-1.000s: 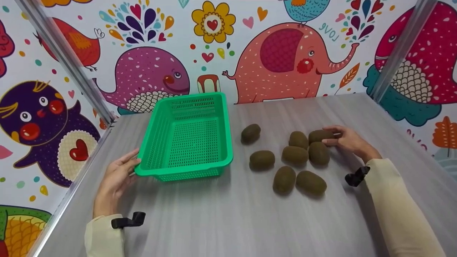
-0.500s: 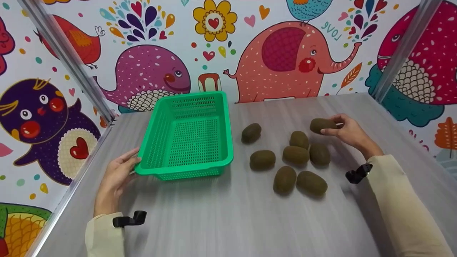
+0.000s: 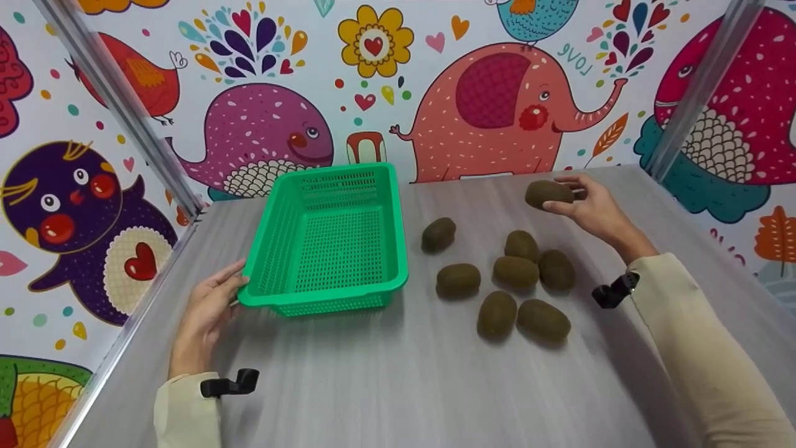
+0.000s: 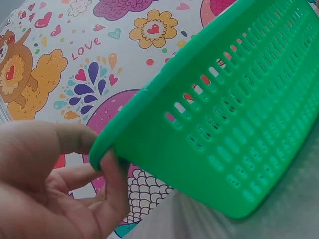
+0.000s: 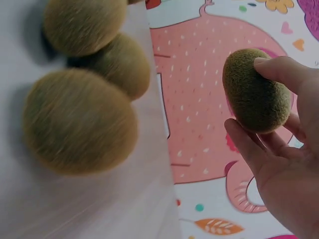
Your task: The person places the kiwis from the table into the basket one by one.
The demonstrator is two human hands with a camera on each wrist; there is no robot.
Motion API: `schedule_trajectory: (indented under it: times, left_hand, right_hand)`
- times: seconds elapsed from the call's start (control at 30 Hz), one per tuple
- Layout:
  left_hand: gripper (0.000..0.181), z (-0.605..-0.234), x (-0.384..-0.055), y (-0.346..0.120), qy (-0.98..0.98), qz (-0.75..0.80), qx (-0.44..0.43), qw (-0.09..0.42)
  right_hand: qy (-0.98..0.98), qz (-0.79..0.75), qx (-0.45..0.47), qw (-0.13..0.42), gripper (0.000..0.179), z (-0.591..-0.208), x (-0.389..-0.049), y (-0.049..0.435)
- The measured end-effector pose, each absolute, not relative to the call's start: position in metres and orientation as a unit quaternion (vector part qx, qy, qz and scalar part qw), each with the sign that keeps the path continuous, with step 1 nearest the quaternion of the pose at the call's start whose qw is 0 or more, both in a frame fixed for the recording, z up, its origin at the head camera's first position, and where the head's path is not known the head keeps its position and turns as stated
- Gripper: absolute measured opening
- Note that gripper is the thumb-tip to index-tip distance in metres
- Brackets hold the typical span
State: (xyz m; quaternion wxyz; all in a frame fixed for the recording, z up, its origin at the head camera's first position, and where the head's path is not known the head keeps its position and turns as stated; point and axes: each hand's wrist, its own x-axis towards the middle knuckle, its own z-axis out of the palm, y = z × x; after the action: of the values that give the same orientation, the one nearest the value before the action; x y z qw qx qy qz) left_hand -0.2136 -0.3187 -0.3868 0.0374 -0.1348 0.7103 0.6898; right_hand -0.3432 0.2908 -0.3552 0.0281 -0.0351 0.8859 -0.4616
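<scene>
A brown fuzzy kiwi is gripped between the thumb and fingers of my right hand, raised off the table near its back right. In the right wrist view the same kiwi shows against the wall. My left hand pinches the near left corner of a green plastic basket; the left wrist view shows thumb and fingers around its rim. The basket's perforated floor is bare. Several more kiwis lie on the table right of the basket, among them one kiwi touching its neighbours.
The grey wood-grain table meets a printed cartoon wall at the back. Metal posts stand at the left and right corners. A lone kiwi lies close to the basket's right side.
My right hand has lifted the kiwi off the cluster and carried it up, toward the back and slightly left. The left hand stays at the basket corner.
</scene>
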Motion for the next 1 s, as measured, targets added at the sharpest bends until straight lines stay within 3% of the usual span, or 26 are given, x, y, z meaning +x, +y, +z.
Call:
schedule_trajectory:
  times: [0.43,1.0]
  left_hand:
    - [0.058,-0.39,-0.213,-0.321,0.705,0.695,-0.134,0.04]
    - [0.058,-0.389,-0.217,-0.319,0.68,0.72,-0.133,0.044]
  right_hand:
    - [0.897,-0.436,-0.07,-0.007,0.07,-0.33,-0.345,0.251]
    - [0.909,-0.411,-0.071,-0.012,0.057,-0.314,-0.355,0.193]
